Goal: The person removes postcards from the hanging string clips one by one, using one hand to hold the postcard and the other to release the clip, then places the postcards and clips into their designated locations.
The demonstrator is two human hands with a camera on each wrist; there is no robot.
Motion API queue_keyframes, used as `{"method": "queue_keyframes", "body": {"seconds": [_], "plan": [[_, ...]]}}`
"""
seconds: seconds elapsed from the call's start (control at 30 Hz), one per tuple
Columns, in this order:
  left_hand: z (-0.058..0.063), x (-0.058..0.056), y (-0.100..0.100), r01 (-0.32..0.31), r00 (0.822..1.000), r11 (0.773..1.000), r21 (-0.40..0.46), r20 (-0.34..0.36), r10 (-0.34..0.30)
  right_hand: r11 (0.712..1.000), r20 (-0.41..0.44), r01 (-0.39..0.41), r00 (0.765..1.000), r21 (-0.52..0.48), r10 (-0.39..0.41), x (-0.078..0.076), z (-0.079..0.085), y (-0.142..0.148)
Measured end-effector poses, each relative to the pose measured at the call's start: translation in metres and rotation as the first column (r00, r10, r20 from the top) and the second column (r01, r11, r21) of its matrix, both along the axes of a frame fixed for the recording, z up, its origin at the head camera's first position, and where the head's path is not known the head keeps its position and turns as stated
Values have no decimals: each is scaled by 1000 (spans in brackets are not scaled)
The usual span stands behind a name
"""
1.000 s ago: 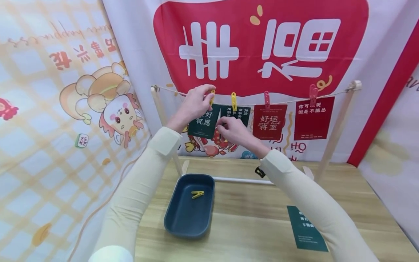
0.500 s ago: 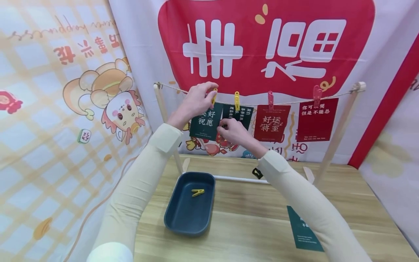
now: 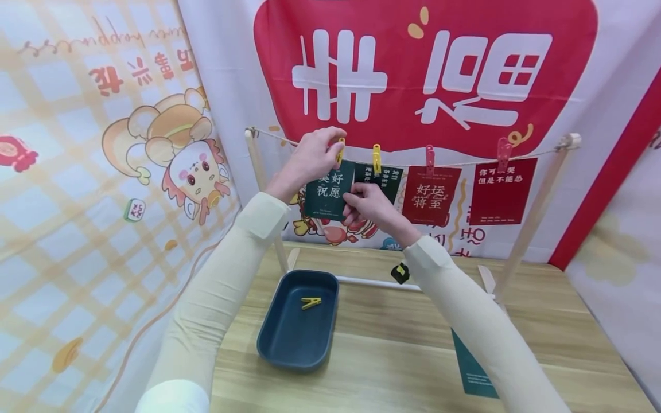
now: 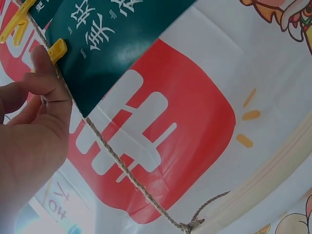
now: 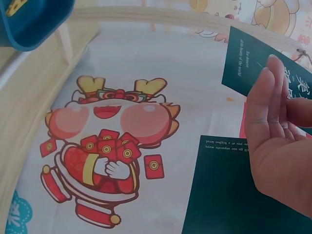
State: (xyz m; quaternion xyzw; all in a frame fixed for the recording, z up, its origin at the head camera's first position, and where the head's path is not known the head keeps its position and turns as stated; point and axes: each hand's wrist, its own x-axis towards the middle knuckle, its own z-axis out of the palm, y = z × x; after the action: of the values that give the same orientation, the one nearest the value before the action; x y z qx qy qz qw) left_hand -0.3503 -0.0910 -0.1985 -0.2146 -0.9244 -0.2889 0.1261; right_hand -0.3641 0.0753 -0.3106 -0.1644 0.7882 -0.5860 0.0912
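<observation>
My left hand (image 3: 312, 158) pinches a yellow clothespin (image 3: 340, 152) on the rope, at the top of a dark green card (image 3: 326, 198) with white characters. In the left wrist view the clothespin (image 4: 58, 50) sits at the rope beside my fingertips, against the card's (image 4: 107, 53) top edge. My right hand (image 3: 374, 205) pinches the same card at its right edge, thumb in front. The right wrist view shows the card's lower corner (image 5: 241, 66) past my right fingers. A second green card (image 3: 395, 178) hangs just right under another yellow clothespin (image 3: 376, 158), partly behind my right hand.
Two red cards, one in the middle (image 3: 428, 198) and one at right (image 3: 501, 195), hang from red clothespins. The wooden frame's right post (image 3: 539, 203) holds the rope. A blue tray (image 3: 296, 344) holds a yellow clothespin. Another green card (image 3: 472, 373) lies partly under my right sleeve.
The head view has shifted slightly, so the scene sits a little further right. My right fingers have closed in on the card's right edge. My left hand stays at the clothespin.
</observation>
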Motion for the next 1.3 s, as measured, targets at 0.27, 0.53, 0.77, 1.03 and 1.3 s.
{"method": "queue_keyframes", "body": {"seconds": [0.27,0.53,0.77,1.03,1.3], "plan": [[8,3,-4,-20,999,999,-37,-32,19,1000,-19,-16,1000,-27,16,1,2,-2],[2,3,-1,-46,999,997,64,-6,46,1000,-38,-27,999,-5,27,3,-2,-3],[-2,3,-3,-52,999,989,141,-9,53,999,-74,-33,997,6,34,4,-6,-7],[1,2,0,-18,995,988,151,-91,32,998,-109,-46,993,34,49,2,-3,-4],[4,-1,4,-17,984,988,154,-171,43,996,-126,-58,990,63,66,1,-4,-2]]}}
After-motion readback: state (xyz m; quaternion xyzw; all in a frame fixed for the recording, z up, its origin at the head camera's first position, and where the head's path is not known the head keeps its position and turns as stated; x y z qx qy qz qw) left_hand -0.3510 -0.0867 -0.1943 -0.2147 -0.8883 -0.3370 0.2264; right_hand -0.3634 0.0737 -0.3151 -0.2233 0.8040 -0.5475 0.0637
